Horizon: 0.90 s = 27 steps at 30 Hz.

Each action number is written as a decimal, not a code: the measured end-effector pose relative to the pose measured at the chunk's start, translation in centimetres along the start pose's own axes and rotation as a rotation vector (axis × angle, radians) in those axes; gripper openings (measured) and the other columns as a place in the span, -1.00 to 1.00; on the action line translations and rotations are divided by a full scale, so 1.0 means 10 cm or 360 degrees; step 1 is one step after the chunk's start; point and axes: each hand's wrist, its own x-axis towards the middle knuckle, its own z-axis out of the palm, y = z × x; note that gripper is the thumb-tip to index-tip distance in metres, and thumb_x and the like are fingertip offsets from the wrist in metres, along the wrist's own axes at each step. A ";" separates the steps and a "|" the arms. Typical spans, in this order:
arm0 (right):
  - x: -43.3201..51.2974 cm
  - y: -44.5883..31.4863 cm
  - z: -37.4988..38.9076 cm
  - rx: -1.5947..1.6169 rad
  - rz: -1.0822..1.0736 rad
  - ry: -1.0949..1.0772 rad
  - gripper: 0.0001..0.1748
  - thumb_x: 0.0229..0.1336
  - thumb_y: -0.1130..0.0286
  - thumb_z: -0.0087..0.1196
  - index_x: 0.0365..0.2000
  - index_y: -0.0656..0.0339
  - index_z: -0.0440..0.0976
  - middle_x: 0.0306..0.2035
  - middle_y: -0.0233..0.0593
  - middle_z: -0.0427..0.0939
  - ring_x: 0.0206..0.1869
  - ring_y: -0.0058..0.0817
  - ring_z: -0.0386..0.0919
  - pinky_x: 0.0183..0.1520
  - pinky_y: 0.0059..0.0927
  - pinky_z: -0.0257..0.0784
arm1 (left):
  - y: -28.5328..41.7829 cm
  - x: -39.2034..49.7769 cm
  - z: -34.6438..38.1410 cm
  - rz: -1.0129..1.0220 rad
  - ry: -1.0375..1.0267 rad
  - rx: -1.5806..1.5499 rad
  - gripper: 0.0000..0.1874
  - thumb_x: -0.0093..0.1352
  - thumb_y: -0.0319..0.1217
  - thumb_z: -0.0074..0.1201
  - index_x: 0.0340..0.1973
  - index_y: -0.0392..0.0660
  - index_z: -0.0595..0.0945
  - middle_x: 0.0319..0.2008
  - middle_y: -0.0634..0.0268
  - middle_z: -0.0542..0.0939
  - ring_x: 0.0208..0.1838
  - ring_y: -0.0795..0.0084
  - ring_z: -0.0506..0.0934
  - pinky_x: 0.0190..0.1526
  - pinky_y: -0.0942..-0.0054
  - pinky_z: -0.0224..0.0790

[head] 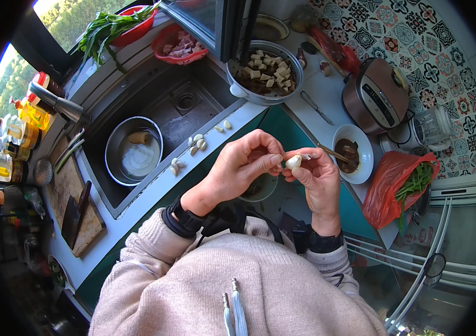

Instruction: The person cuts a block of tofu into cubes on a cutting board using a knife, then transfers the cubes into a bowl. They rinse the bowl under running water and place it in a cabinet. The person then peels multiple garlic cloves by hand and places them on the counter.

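Observation:
Both hands meet in front of my body, above a bowl (272, 190) lower down that my hands partly cover. My right hand (319, 176) pinches a pale garlic clove (293, 162) between thumb and fingers, with a bit of papery skin by the fingertips. Close beside it, my left hand (246, 164) has its thumb against its curled fingers; whether it holds a piece of skin is hidden. Several peeled garlic cloves (198, 137) lie on the counter's front edge by the sink, and a further small group (175, 168) lies nearer to me.
A metal basin (159, 138) with water and a brownish piece stands in the sink (217, 90). A cleaver (72, 218) rests on the wooden cutting board (91, 240) at left. Rightward are a pot (238, 86) of cubed food, a knife (316, 107), a white bowl (366, 147) and a red bag (382, 185).

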 end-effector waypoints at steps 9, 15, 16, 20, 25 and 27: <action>0.04 0.05 0.01 -0.0252 -0.0142 0.0022 -0.72 0.05 0.57 0.27 -0.18 0.28 0.51 -0.18 -0.26 0.59 -0.16 -0.58 0.59 -0.10 -0.57 0.55 | 0.01 0.01 0.02 0.0358 0.0062 0.0786 -0.86 0.31 -0.57 0.18 -0.21 -0.24 0.65 -0.24 0.30 0.59 -0.21 0.56 0.61 -0.22 0.61 0.54; 0.05 0.04 0.02 -0.0870 -0.0394 0.0057 -0.74 0.01 0.62 0.28 -0.23 0.25 0.54 -0.19 -0.30 0.58 -0.17 -0.58 0.58 -0.11 -0.58 0.54 | 0.05 0.03 0.00 0.0426 0.0046 0.0997 -0.88 0.29 -0.54 0.20 -0.26 -0.21 0.60 -0.32 0.25 0.56 -0.26 0.43 0.62 -0.27 0.51 0.54; 0.05 0.04 0.02 -0.0842 -0.0384 0.0057 -0.74 0.01 0.62 0.28 -0.23 0.25 0.54 -0.19 -0.30 0.58 -0.18 -0.58 0.58 -0.11 -0.59 0.54 | 0.05 0.04 -0.02 0.0463 0.0008 0.1035 -0.88 0.29 -0.55 0.18 -0.26 -0.22 0.59 -0.31 0.24 0.56 -0.27 0.42 0.61 -0.28 0.50 0.53; 0.03 0.06 0.03 -0.0570 -0.0242 0.0062 -0.73 0.02 0.61 0.28 -0.21 0.27 0.52 -0.19 -0.27 0.59 -0.19 -0.58 0.60 -0.11 -0.59 0.55 | 0.03 0.05 -0.06 0.0586 -0.0151 0.1192 -0.89 0.37 -0.58 0.08 -0.20 -0.24 0.52 -0.20 0.28 0.54 -0.20 0.53 0.56 -0.19 0.53 0.49; 0.05 0.11 0.00 -0.0014 -0.0076 0.0020 -0.71 0.07 0.50 0.28 -0.17 0.25 0.46 -0.16 -0.16 0.60 -0.19 -0.52 0.62 -0.13 -0.58 0.57 | -0.08 0.04 -0.12 0.0079 -0.0147 -0.0015 -0.89 0.46 -0.46 -0.02 -0.17 -0.22 0.44 -0.10 0.21 0.50 -0.16 0.49 0.56 -0.10 0.53 0.46; 0.05 0.10 -0.02 0.0118 -0.0067 -0.0043 -0.69 0.11 0.43 0.26 -0.14 0.22 0.44 -0.14 -0.11 0.59 -0.20 -0.49 0.63 -0.16 -0.58 0.58 | -0.13 0.05 -0.17 -0.0142 -0.0095 -0.0498 -0.87 0.49 -0.38 -0.05 -0.18 -0.18 0.43 -0.08 0.18 0.50 -0.15 0.50 0.58 -0.09 0.55 0.48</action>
